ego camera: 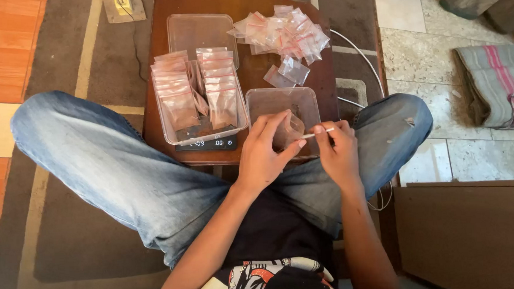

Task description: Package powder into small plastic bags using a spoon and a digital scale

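My left hand [263,153] holds a small clear zip bag [292,130] with brown powder in it, just over the near edge of a low wooden table [324,78]. My right hand [338,151] pinches a thin white stick or small spoon [317,133] whose tip points at the bag's mouth. Right behind the bag stands a clear plastic tub [281,101] with a little brown powder inside.
A clear tray [241,124] packed with filled powder bags rests on a black digital scale [206,144]. An empty clear tub [199,32] and a heap of empty red-striped zip bags [283,33] lie further back. My jeans-clad knees flank the table; a folded cloth [497,85] lies on tiles at right.
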